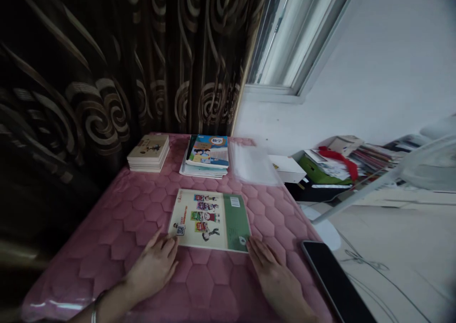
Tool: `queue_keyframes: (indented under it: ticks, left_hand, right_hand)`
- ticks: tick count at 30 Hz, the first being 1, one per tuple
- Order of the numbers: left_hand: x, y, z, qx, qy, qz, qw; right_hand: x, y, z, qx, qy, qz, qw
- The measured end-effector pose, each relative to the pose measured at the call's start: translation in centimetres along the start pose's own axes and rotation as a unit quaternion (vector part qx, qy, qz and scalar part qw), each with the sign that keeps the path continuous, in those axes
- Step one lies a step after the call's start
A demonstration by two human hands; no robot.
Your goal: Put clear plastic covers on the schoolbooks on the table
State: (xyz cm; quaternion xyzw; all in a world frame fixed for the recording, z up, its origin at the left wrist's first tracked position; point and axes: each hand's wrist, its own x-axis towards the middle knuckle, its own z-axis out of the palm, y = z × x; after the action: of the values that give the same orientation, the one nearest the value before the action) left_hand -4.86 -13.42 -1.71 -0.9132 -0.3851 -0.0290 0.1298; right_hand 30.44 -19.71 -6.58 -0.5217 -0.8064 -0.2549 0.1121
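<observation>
Resting on the near corners of a book in the middle of the desk, the left hand and right hand lie loosely spread. A phone lies by the right edge. Textbooks are stacked near the far edge, between small books at the far left corner and a pale sheet at the far right.

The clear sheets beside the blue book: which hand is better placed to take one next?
Probably the right hand: it rests at the right of the cream-and-green book, nearer the clear sheets. The left hand, at the book's left, would need to reach across.
</observation>
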Motion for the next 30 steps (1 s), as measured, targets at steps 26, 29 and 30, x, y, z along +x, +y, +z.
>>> queue_keyframes:
  ticks: [26, 29, 30]
  left_hand:
    - [0.4, 5.6, -0.5, -0.057, 0.012, -0.194, 0.979]
    - [-0.2, 5.0, 0.2, -0.048, 0.021, -0.205, 0.977]
    - [-0.5, 4.8, 0.5, -0.044, 0.024, -0.204, 0.978]
  right_hand:
    - [3.7, -11.8, 0.0, 0.176, -0.039, 0.165, 0.970]
    - [1.4, -9.9, 0.2, 0.118, -0.013, 0.200, 0.973]
    - [0.9, -9.3, 0.3, 0.104, -0.005, 0.207, 0.973]
